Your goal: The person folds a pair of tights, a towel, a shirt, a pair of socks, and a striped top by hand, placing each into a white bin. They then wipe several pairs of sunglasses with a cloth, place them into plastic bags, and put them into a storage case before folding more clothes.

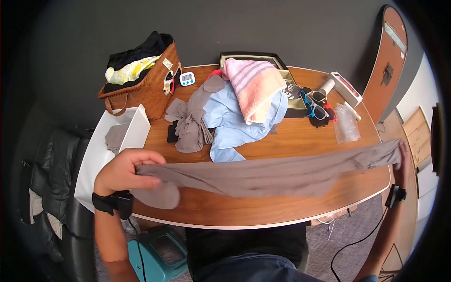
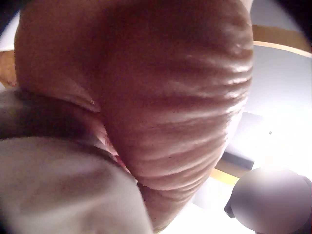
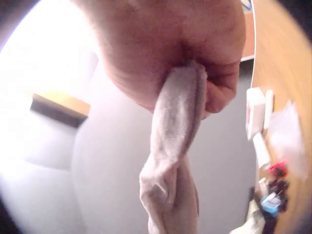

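Observation:
A long grey-brown stocking [image 1: 263, 176] is stretched sideways over the front of the table, pulled between both hands. My left hand [image 1: 129, 171] grips its left end, fingers and thumb curled on the fabric, and a rounded foot-like part [image 1: 162, 196] hangs below that hand. In the left wrist view the palm fills most of the picture, with the stocking cloth [image 2: 63, 190] coming out beside it. My right hand [image 1: 402, 162] holds the other end out past the table's right edge. The right wrist view shows curled fingers [image 3: 222, 92] closed round a bunched end, the rest hanging down.
Beyond the stocking lie a knotted grey garment [image 1: 192, 124], a light blue cloth [image 1: 230, 122] and a striped pink towel [image 1: 256, 89]. A white box [image 1: 96, 155] and a full brown basket [image 1: 145, 91] stand left. Sunglasses [image 1: 319, 110] and a plastic bag [image 1: 346, 124] lie right.

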Demonstrator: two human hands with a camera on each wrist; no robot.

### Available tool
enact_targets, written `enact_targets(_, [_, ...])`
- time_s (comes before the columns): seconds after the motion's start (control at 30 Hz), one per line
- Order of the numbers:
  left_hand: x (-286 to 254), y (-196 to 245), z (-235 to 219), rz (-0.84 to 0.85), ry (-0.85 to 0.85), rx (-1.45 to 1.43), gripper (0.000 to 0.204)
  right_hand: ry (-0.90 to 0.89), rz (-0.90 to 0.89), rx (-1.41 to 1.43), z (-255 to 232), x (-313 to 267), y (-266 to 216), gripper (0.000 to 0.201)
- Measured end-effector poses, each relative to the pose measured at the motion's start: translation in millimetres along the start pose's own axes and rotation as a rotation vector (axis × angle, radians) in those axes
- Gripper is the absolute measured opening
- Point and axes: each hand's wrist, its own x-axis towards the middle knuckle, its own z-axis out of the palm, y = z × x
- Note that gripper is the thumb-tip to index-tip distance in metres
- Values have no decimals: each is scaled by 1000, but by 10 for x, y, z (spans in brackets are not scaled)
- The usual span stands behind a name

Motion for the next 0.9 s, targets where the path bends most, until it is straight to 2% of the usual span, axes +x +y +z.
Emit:
enact_targets(0.03, [-26,-20,-39,-1,1,1,39,-2,511,429,174,-16,4,33])
enact_targets(0.1, [-69,-98,-107,-332,72,-8,36,-334,417,259,349,-188,320,17])
enact_targets(0.13, [-66,-331,-150,-313,61,-8,30,-328,442,252,523,-291,245,8])
enact_targets(0.17, [-82,-488,-197,-314,56,-7,30,-334,482,179,597,-386,296,7])
enact_targets(0.23, [-84,-720,-272,-502,24,-29,32,-359,565,193,713,-468,176,8])
enact_targets(0.3, [-111,-1002,-322,-499,9,-24,31,-400,567,143,693,-471,217,7])
enact_targets(0.37, [-110,-1148,-320,-581,40,-3,31,-486,556,13,695,-453,192,8])
enact_targets(0.4, [-82,-1195,-272,-610,80,177,27,-458,512,-56,698,-462,268,12])
enact_targets(0.43, [-75,-1272,-244,-610,74,177,27,-457,516,-59,700,-473,371,12])
enact_targets(0.5, [-83,-1447,-198,-510,96,293,33,-508,425,-261,675,-485,553,17])
enact_targets(0.53, [-82,-1521,-190,-411,78,334,32,-510,383,-328,703,-490,417,21])
enact_targets(0.6, [-57,-1469,-114,-348,78,389,31,-488,381,-444,725,-504,256,24])
enact_targets(0.67, [-44,-1457,-56,-282,86,445,30,-447,404,-390,738,-525,189,26])
enact_targets(0.73, [-59,-1479,-32,-354,176,243,21,-429,461,-217,714,-534,222,25])
enact_targets(0.77, [-27,-1454,-21,-345,167,242,21,-405,472,-100,713,-545,242,24])
enact_targets(0.83, [-33,-1387,12,-317,264,219,16,-384,526,-50,672,-541,415,24])
enact_targets(0.9, [-22,-1313,45,-359,258,247,18,-370,577,6,668,-535,501,23])
